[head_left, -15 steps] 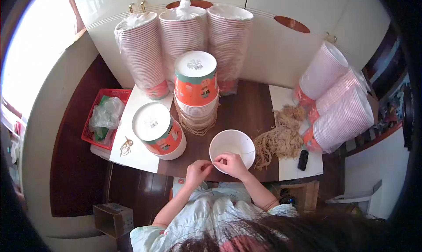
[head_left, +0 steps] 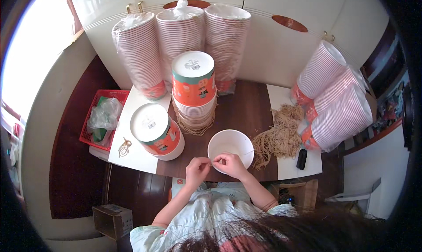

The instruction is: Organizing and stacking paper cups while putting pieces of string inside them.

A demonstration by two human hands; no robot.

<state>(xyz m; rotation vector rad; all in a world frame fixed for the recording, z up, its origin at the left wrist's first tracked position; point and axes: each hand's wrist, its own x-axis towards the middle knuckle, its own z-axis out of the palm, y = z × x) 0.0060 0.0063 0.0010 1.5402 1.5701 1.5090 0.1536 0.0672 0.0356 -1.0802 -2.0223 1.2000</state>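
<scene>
Both hands are pinching a thin rubber band at the near rim of the white paper bowl [head_left: 230, 147]: left hand [head_left: 197, 169] closed on one end, right hand [head_left: 229, 163] on the other. Keeping it taut helps it seat evenly.

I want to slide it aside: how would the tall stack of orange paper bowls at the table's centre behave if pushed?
The stack of orange paper bowls is probably light. Being tall and narrow, it might tip if pushed near its top.
</scene>
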